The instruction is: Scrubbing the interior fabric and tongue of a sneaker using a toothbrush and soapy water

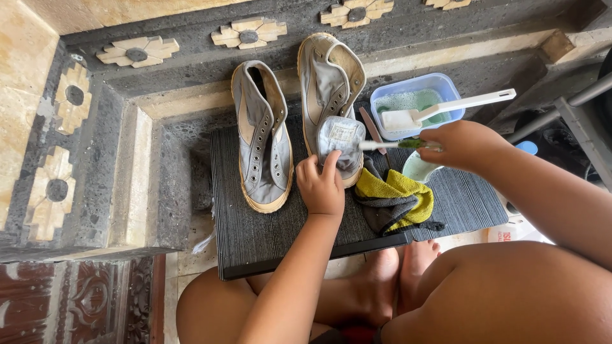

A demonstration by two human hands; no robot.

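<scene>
On the dark mat (255, 236), my left hand (322, 185) pinches the grey shoe's tongue (341, 137); my right hand (462, 145) grips a toothbrush (389, 145) closed-fisted.

A dark ribbed board (255, 236) carries everything. Near its left edge lies a grey lace-less high-top sneaker (261, 137), and just beside it a second grey sneaker (328, 83) overhangs the far edge. A yellow-and-grey cloth (395, 202) is bunched by the near edge. At the far right corner sits a blue tub (446, 86) of soapy water.
</scene>
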